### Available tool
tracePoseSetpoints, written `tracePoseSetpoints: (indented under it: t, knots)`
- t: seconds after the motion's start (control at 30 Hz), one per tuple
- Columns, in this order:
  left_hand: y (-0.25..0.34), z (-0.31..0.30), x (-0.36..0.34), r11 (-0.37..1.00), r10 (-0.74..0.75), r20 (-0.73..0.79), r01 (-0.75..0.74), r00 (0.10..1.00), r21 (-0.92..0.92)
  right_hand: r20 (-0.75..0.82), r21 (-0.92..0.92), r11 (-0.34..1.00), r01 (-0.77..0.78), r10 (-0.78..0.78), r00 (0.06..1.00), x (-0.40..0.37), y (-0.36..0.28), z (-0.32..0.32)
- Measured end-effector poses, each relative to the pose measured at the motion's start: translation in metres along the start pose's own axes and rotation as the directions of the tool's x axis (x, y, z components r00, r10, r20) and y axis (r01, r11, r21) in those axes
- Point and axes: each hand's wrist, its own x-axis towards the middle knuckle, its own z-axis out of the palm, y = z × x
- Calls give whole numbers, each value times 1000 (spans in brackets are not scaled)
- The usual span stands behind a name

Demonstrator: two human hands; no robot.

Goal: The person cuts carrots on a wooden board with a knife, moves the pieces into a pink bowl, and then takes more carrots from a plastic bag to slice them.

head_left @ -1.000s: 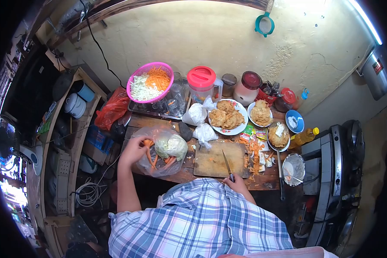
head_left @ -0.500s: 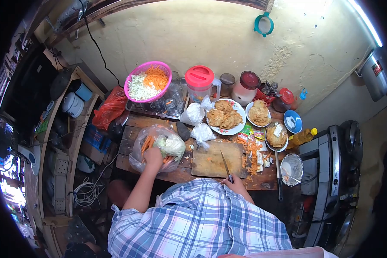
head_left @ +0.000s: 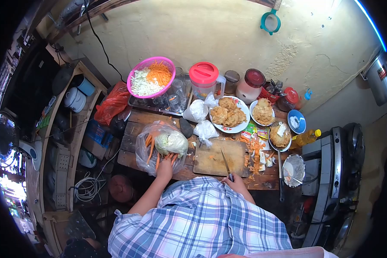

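My left hand is inside a clear plastic bag, its fingers closed around carrots at the bag's near side. Beside them in the same bag lies a pale green cabbage, with more carrots to its left. Part of my left fingers is hidden among the carrots. A knife is gripped in my right hand at the table's front edge. Its blade points away from me over a wooden cutting board.
Shredded cabbage and carrot fill a pink basket. Plates of fritters, a red-lidded pitcher and jars stand behind the board. Carrot peelings lie right of it, near an oil bottle. A stove is at far right.
My left hand has moved right within the bag, from the carrots on the left to those below the cabbage. My right hand stays in place with the knife. The view has shifted slightly.
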Motion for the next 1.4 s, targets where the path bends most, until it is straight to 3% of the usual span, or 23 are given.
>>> tracePoseSetpoints:
  t: [0.07,0.2,0.3,0.37,0.4,0.47,0.5,0.57,0.6,0.67,0.8,0.9,0.97,1.1,1.17,1.33,1.4]
  knots:
    - [2,5,-1,991,101,-103,-92,990,93,-7,-29,1000,-7,6,1000,-1,-2,-3]
    - [13,-5,-3,985,110,-110,-93,988,147,-5,18,1000,-21,21,1000,-5,-7,-5]
    - [46,-55,-14,965,202,-131,-175,970,195,-18,77,997,7,-5,1000,1,14,1]
    - [72,-95,-20,999,-49,31,49,998,15,-13,75,997,-9,10,1000,-3,3,-2]
    - [66,-93,-20,999,-53,32,52,998,16,-7,71,997,-23,24,1000,-5,-2,-4]
    - [45,-82,-12,974,199,26,-200,980,102,-3,49,999,-23,24,1000,-6,-6,-4]
    - [39,-76,-8,975,198,25,-199,980,101,-4,27,999,-24,24,1000,-6,-7,-5]
    - [31,-64,-2,990,-131,40,133,991,-52,-3,33,999,-7,7,1000,-3,0,-3]
    - [29,-59,-2,990,-130,39,132,991,-52,-3,40,999,9,-9,1000,-2,3,-2]
    - [25,-47,-4,1000,-18,-235,21,972,8,-9,49,999,12,-12,1000,0,10,0]
    - [32,-51,-10,997,-48,-188,57,981,43,4,35,999,-36,36,999,-7,-10,-7]
    - [31,-51,-8,994,-87,-213,71,973,-82,-10,12,1000,-13,13,1000,-4,-3,-4]
    - [23,-48,-4,964,-222,-292,166,930,-206,-8,-7,1000,-12,11,1000,-4,-1,-5]
    - [40,-69,5,932,-262,-405,122,876,-341,1,15,1000,0,0,1000,0,10,-1]
    - [42,-78,16,980,-139,-474,53,869,-191,0,23,999,22,-22,1000,1,14,1]
    - [18,-76,54,984,-116,-356,58,927,-170,-10,8,999,43,-43,999,-1,8,-1]
    - [7,-87,63,986,164,-260,-159,951,39,6,-35,999,-9,9,1000,-5,-6,-6]
